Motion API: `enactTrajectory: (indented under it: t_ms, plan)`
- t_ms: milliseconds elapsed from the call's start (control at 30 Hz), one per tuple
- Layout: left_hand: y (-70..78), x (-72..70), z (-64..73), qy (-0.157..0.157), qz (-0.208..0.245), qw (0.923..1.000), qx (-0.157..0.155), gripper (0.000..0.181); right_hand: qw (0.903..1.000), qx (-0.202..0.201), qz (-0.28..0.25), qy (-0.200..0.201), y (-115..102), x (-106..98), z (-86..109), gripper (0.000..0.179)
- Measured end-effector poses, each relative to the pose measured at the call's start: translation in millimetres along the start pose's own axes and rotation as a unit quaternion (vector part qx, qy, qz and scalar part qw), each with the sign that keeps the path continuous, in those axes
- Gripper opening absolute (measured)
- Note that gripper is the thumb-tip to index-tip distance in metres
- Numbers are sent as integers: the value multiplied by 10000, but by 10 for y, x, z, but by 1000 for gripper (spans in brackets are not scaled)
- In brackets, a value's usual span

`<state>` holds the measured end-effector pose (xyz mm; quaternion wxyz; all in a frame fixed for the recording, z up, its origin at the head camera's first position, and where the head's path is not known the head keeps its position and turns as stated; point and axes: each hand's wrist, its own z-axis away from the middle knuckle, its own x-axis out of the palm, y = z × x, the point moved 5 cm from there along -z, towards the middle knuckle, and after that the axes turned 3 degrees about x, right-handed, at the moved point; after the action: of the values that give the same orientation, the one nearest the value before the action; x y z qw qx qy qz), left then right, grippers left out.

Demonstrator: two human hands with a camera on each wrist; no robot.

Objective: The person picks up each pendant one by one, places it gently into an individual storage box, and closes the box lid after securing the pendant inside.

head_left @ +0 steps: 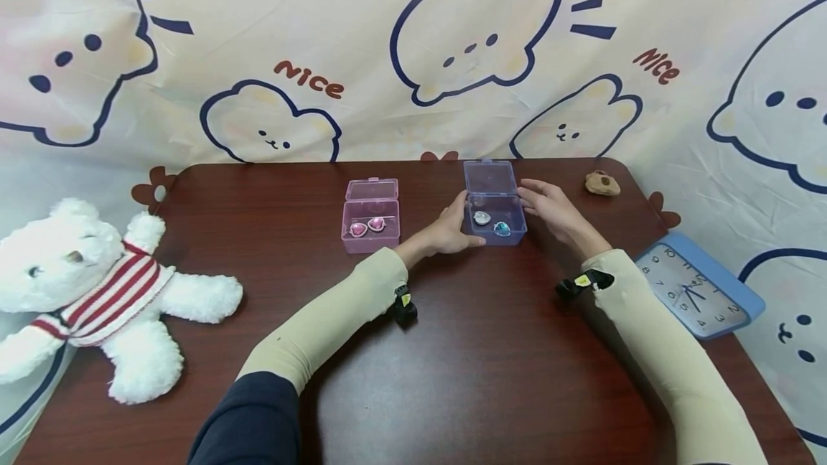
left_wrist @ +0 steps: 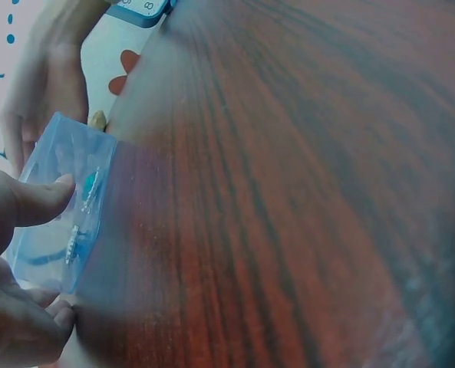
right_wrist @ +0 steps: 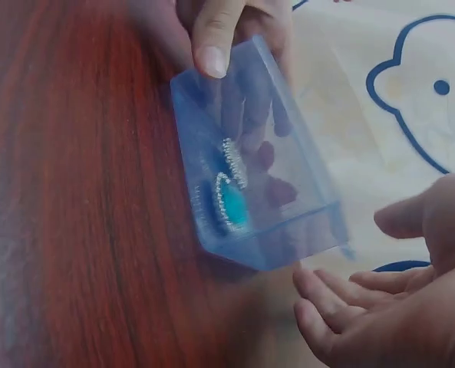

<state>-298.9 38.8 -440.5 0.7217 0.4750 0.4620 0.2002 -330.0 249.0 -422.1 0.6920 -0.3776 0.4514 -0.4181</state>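
A clear blue plastic box [head_left: 512,238] stands with its hinged lid [head_left: 490,178] raised near the back of the table. Inside lie a white-stone jewel [head_left: 482,218] and a teal-stone jewel [head_left: 502,229], both edged with small sparkling stones. My left hand [head_left: 447,227] grips the box from its left, the thumb across the front wall in the left wrist view. Beside the right side of the box is my right hand [head_left: 555,215], fingers loosely extended. In the right wrist view its fingertips [right_wrist: 307,280] are close to a box corner; contact is unclear.
A similar pink box [head_left: 371,242], lid up, holds two pink heart-shaped jewels [head_left: 367,227] to the left. A white teddy bear [head_left: 123,293] lies on the left side. At right are a small tan object [head_left: 602,184] and a blue-framed clock [head_left: 701,285] by the table edge.
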Motion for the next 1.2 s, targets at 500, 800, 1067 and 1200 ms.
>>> enactTrajectory:
  t_ms: [500, 800, 1067, 1200]
  plan:
    - [20, -25, -5, -101, 81, 9999, -23, 113, 9950, -27, -964, 265, 120, -42, -184, 46]
    - [23, -26, -1, -87, 135, 9998, 72, 113, 9920, -123, -1249, 119, 68, -46, -141, 51]
    - [12, -32, 1, -56, 150, 9998, 150, 113, 9929, -341, -1137, 118, -44, -61, -94, 65]
    - [2, -30, 1, -32, 157, 9997, 176, 113, 9887, -567, -1388, -18, -87, -53, -88, 72]
